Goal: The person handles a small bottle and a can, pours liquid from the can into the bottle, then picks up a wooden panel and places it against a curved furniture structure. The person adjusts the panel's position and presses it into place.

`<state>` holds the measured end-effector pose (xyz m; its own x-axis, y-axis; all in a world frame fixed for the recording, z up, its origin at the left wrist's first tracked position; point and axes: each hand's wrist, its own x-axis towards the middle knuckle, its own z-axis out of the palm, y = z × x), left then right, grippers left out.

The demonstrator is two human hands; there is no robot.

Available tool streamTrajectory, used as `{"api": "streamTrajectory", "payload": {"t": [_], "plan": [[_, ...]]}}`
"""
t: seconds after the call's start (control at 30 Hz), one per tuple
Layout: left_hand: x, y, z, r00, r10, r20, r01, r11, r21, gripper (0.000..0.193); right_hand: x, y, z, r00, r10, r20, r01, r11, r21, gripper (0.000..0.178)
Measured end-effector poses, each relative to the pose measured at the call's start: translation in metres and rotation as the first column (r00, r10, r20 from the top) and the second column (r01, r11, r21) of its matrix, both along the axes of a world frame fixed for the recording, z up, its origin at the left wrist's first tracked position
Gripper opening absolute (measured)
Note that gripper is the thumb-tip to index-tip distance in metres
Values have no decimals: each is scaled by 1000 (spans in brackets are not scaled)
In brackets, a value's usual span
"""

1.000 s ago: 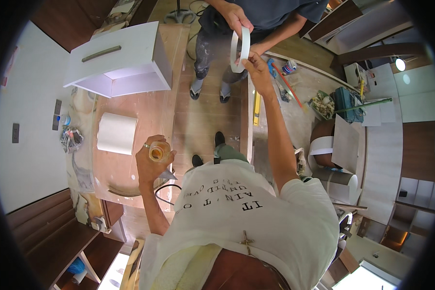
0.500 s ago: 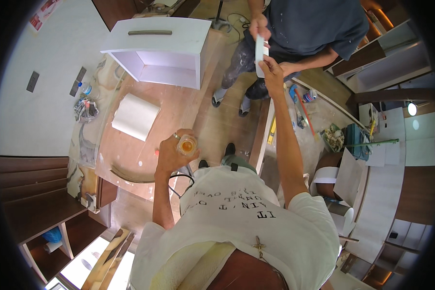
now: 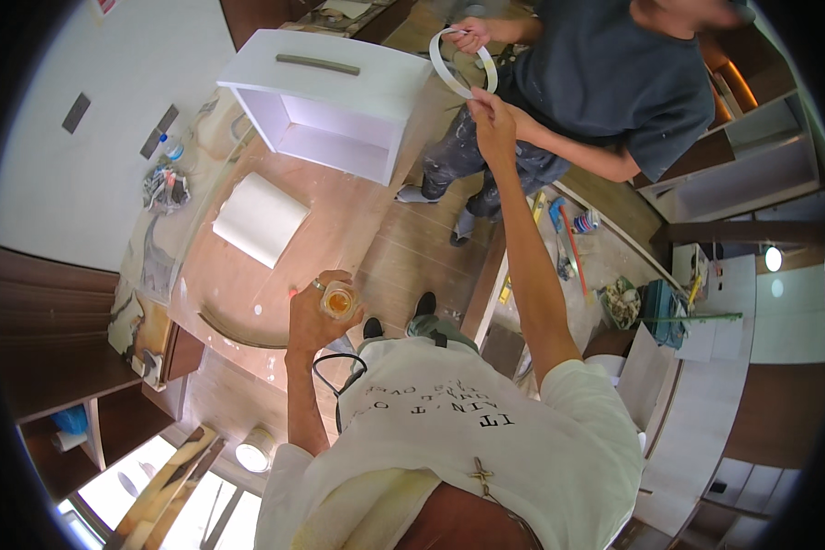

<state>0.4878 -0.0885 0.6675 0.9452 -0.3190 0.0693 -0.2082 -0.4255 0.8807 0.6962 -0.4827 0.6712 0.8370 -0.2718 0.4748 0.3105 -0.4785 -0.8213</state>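
Compared with half a second ago, the white band (image 3: 443, 73) you share with the co-worker has turned from nearly edge-on to an open loop, and it has come closer to the white box (image 3: 362, 92). It now hangs in the air just right of that box. Your right hand (image 3: 497, 128) reaches up with its fingers drawn together, pinching the loop's lower edge, while the co-worker's hand (image 3: 468, 35) grips the upper edge. Your left hand (image 3: 313, 316), on your side of the white box, stays curled around a glass jar (image 3: 339, 301), its fingers closed as far as the jar allows. The jar is clear and squarish, with amber contents that are probably liquid, though small to see.

The band is thin, smooth and matt. The white box is crisp-edged and hollow, its open side facing you, with a grey-brown bar (image 3: 317, 64) along its outer panel. Between it and your left hand, a curled white sheet (image 3: 261, 220) lies on the scuffed, reddish wooden table (image 3: 339, 211). Well toward you from the box, a round pale tub (image 3: 256, 449) has come into view
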Motion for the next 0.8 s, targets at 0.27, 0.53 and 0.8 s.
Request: {"api": "streamTrajectory", "payload": {"t": [0.27, 0.53, 0.8], "plan": [[7, 10, -7, 1000, 20, -2, -20, 1000, -6, 47, -122, 29, -113, 941, 73, -332, -62, 997, 43, 29], [27, -2, -13, 996, -87, -14, 87, 995, 38, 49, -243, 9, -206, 793, 149, -591, -43, 981, 189, 33], [42, -30, -8, 963, -269, 31, 267, 963, 46, 49, -299, -14, -249, 739, 84, -668, -53, 996, 66, 35]]}}
